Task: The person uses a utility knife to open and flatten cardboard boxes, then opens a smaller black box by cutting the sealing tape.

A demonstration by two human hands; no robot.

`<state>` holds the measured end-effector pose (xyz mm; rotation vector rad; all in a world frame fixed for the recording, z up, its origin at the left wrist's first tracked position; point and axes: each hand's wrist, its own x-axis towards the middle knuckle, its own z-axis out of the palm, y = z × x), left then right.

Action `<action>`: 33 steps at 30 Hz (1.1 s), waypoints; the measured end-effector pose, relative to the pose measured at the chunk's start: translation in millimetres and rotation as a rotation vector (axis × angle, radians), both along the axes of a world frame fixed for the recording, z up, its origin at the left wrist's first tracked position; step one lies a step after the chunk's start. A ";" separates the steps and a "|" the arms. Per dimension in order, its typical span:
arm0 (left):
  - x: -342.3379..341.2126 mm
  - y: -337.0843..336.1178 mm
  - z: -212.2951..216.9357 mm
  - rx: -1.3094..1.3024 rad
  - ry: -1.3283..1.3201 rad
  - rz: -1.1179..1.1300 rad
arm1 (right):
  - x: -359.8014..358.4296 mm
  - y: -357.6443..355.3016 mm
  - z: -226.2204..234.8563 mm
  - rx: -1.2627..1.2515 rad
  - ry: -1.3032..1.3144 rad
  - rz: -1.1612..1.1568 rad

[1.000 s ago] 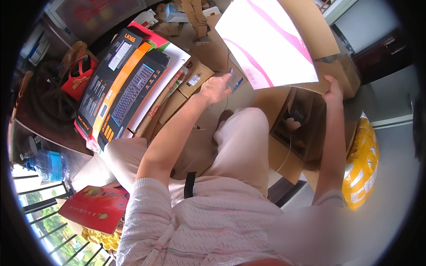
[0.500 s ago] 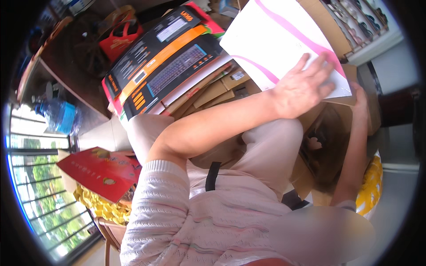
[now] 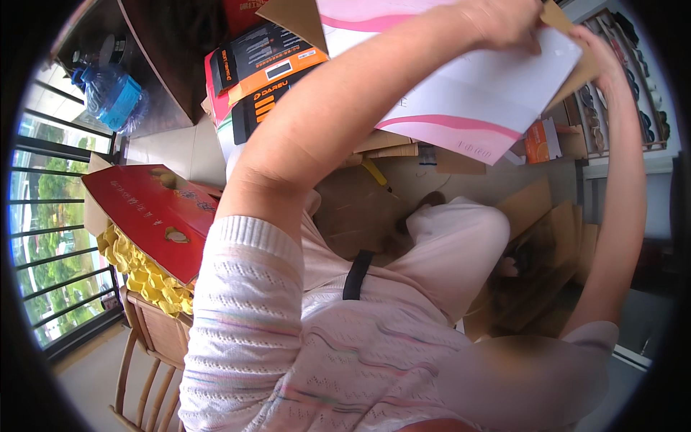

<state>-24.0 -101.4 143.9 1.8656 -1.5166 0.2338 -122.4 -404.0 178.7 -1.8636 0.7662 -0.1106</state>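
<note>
A large white cardboard box panel with pink bands (image 3: 461,93) is held up in front of me at the far side, its brown inner face showing along some edges. My left hand (image 3: 507,25) reaches across to its top part, fingers bent down over the cardboard. My right hand (image 3: 601,61) grips the panel's right edge, with the thumb side towards the panel. Behind it on the left lies a black and orange keyboard box (image 3: 266,61), partly covered by the panel and my left arm.
Below the panel, a yellow-handled cutter (image 3: 376,173) lies on the floor. Loose brown cardboard (image 3: 554,230) stands by my right leg, near an orange box (image 3: 541,141). On the left, a red box (image 3: 155,209) rests on a wooden chair (image 3: 162,324); a water jug (image 3: 115,97) stands beyond.
Both hands have raised the white and pink panel up and away. My left hand has gone from lying spread on it to bending over it. The floor and cutter are now visible.
</note>
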 end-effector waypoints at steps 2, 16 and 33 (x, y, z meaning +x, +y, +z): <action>38.5 22.6 -7.3 -0.110 0.068 0.078 | 41.8 46.1 17.0 0.156 -0.016 0.093; 177.5 156.4 -125.5 -0.752 0.681 0.544 | 105.5 165.0 -116.0 -0.522 -0.447 0.393; 184.8 172.7 -191.4 -0.545 0.550 1.019 | 191.2 197.4 -118.9 -0.685 -0.652 0.417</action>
